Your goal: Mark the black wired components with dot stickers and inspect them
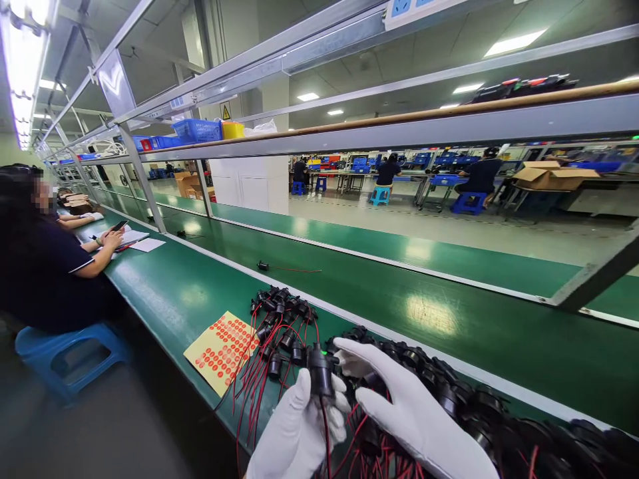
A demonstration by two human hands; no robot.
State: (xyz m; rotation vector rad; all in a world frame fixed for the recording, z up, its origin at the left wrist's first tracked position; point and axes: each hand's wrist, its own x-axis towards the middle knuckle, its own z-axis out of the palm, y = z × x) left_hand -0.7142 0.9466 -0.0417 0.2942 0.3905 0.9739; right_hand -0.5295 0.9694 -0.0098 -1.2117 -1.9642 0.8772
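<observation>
Both my hands wear white gloves. My left hand (299, 429) is closed around a black cylindrical socket part with red wires (320, 372), held upright above the bench edge. My right hand (399, 406) reaches over it, index finger stretched out and fingertips touching the top of the same part. A pile of the same black parts with red wires (279, 326) lies just beyond, and a larger heap (464, 399) runs to the right. A yellow sheet of red round stickers (222, 349) lies left of the pile.
A green conveyor belt (399, 293) runs past with one stray black part (263, 266) on it. A seated person (44, 259) on a blue stool (64, 356) works at the left. Metal frame rails (349, 133) cross overhead; other workers sit far behind.
</observation>
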